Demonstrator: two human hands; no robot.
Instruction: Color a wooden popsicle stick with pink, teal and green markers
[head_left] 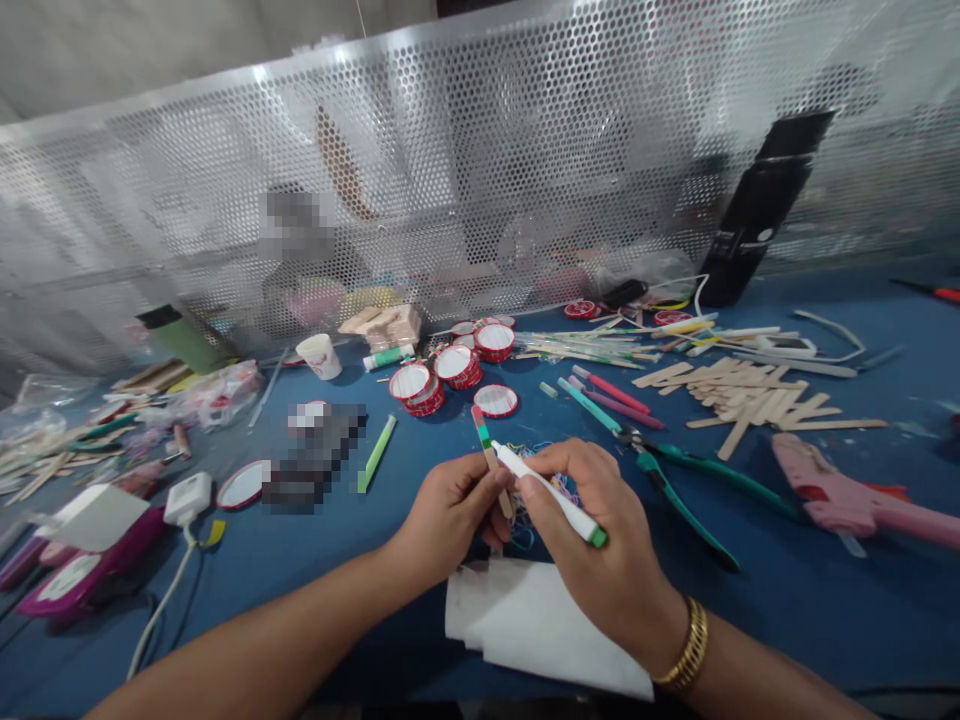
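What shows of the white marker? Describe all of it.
The white marker has a smooth, plastic-looking white barrel with a green rear end; its tip is uncapped. The right hand grips it aslant, tip toward the color-banded wooden stick. Whether the tip touches is unclear.

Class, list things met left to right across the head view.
White corded plastic adapter, white paper cup, slim light-green piece, left hand holding colour-banded wooden stick, right hand holding white green-ended marker, pink glue gun.
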